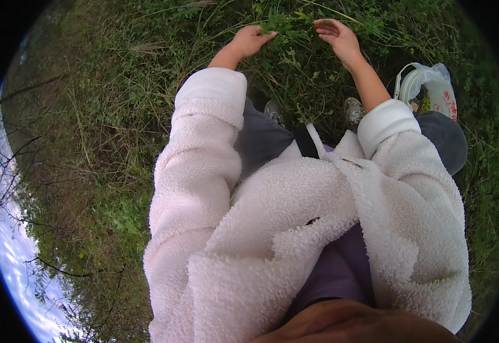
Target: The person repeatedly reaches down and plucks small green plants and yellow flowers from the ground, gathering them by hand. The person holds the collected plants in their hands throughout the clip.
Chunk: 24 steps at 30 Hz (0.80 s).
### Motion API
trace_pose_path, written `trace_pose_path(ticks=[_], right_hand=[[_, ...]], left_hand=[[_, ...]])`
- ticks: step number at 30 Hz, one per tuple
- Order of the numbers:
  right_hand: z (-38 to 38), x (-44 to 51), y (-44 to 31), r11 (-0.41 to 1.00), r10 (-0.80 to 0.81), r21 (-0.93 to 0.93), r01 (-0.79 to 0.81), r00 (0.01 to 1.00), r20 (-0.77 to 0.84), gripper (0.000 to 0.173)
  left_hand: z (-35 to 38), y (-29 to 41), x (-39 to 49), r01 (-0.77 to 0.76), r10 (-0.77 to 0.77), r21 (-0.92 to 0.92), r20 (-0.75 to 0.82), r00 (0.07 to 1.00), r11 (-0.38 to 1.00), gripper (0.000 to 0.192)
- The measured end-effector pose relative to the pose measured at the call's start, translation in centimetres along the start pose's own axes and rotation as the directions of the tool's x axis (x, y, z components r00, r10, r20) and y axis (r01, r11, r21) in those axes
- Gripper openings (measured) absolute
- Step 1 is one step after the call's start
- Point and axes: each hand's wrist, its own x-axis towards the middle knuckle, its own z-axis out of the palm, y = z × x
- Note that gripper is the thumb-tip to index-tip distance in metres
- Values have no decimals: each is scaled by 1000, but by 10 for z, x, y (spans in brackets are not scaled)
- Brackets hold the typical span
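My left hand reaches into the leafy weeds at the top of the view, its thumb and forefinger pinched at a green sprig. Across from it, my right hand hovers by the same foliage. Its fingers are bent and apart from the thumb, and I see nothing held in them. Between the two hands grow green plants with small lobed leaves and thin stems. The tips of the left fingers are partly covered by leaves.
By my right knee stands a white plastic bag with red print, around a pale container rim; something yellow-green shows inside. My shoes rest among grass. Bare thin branches reach in at the left, against sky.
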Motion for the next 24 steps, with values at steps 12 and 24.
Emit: trace_pose_path(ticks=[12,24], right_hand=[[34,24,-44,778,-172,-530,338,925,338,27],[20,19,-38,980,186,-140,-144,913,364,20]], left_hand=[[-6,27,-21,-70,74,-61,66,995,996,27],[-3,37,-19,-244,251,-156,23,968,957,18]])
